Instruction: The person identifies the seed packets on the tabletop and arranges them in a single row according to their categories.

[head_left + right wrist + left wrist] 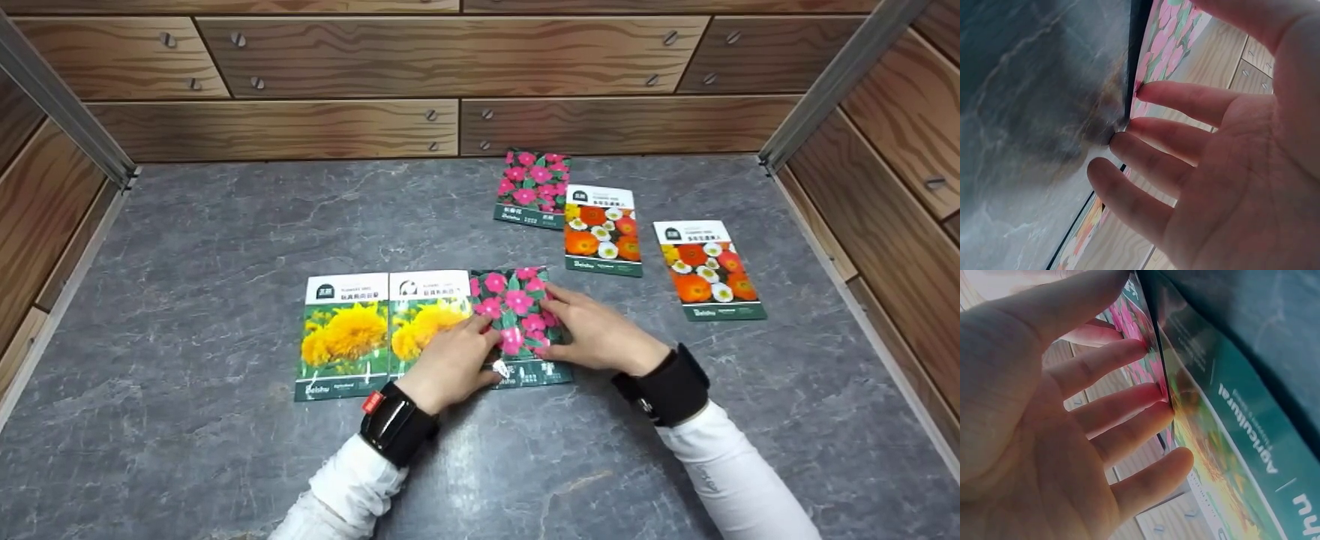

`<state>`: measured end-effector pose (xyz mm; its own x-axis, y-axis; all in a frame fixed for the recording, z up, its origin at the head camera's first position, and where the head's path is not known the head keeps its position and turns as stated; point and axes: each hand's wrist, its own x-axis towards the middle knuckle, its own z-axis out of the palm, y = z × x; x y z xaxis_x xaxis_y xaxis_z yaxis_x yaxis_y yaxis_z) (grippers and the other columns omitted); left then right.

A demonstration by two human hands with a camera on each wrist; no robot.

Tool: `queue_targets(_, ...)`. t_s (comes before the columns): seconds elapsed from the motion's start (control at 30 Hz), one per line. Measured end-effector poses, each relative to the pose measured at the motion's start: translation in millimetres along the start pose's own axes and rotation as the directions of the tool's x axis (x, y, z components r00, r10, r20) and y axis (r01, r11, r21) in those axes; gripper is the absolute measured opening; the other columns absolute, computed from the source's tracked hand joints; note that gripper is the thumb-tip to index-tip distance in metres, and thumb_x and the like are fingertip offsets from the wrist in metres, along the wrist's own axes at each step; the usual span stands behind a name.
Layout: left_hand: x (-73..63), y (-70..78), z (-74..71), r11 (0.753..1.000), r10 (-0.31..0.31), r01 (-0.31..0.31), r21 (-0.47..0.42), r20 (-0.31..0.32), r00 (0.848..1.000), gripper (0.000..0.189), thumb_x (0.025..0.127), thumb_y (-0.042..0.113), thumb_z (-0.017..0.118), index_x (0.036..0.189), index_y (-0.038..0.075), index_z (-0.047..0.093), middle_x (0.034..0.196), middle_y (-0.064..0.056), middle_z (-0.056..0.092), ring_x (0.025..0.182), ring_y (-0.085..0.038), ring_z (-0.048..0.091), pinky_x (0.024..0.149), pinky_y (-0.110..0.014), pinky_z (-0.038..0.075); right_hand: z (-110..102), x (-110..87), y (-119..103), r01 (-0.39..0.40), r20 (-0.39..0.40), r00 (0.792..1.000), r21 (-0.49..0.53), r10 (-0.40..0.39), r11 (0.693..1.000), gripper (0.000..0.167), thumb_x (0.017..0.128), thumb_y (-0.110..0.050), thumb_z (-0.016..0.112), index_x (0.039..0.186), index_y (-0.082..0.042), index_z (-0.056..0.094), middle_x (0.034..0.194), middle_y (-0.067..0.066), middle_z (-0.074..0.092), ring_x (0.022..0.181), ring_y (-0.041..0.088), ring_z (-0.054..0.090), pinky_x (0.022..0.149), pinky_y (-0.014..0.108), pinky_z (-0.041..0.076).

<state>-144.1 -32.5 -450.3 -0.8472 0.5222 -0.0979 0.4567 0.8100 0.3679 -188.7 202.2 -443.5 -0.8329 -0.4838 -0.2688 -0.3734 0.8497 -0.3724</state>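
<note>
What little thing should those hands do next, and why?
Probably lift the right hand off the near pink packet and reach for the far pink packet. The near one lies in a row beside two yellow packets, and the left hand touches it too, while its match lies away from that row, near the back wall.

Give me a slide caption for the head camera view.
Left hand and right hand touch a pink-flower packet lined up beside two yellow-flower packets, with three other packets nearby.
</note>
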Motion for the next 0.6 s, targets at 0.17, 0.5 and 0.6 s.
queue_targets(0.17,1.3,-3.4,-5.1,0.997,0.06,-0.065,-0.033,-0.136,0.989,0.05,0.095,0.03,0.078,0.138,0.006,0.066,0.159,-0.02,0.053,0.145,-0.038,0.056,0.119,-0.052,0.051,-4,-1.4,0,-0.006,-0.104,0.995,0.043,0.01,0.999,0.077,0.095,-0.038,0.078,0.156,0.0,0.048,0.171,0.024,0.032,0.156,0.047,0.037,0.128,0.062,0.035)
queue_targets(0.5,6.3,-15.4,-11.4,0.972,-0.015,-0.053,-0.229,-0.286,0.958,0.049,0.098,0.023,0.074,0.143,0.004,0.063,0.155,-0.024,0.055,0.143,-0.042,0.057,0.116,-0.056,0.053,-13,16.0,10,-0.06,-0.134,0.989,0.068,0.068,0.996,0.075,0.101,-0.037,0.07,0.16,-0.001,0.041,0.173,0.026,0.027,0.159,0.048,0.03,0.131,0.063,0.028)
queue_targets(0.6,7.1,-18.4,-13.0,0.968,-0.065,-0.017,-0.251,-0.315,0.947,0.049,0.099,0.023,0.073,0.142,0.005,0.063,0.153,-0.023,0.057,0.138,-0.041,0.061,0.112,-0.056,0.056,-21,31.6,13,-0.069,-0.114,0.991,0.063,0.076,0.996,0.076,0.102,-0.04,0.068,0.16,-0.002,0.04,0.173,0.026,0.025,0.159,0.048,0.029,0.131,0.063,0.028)
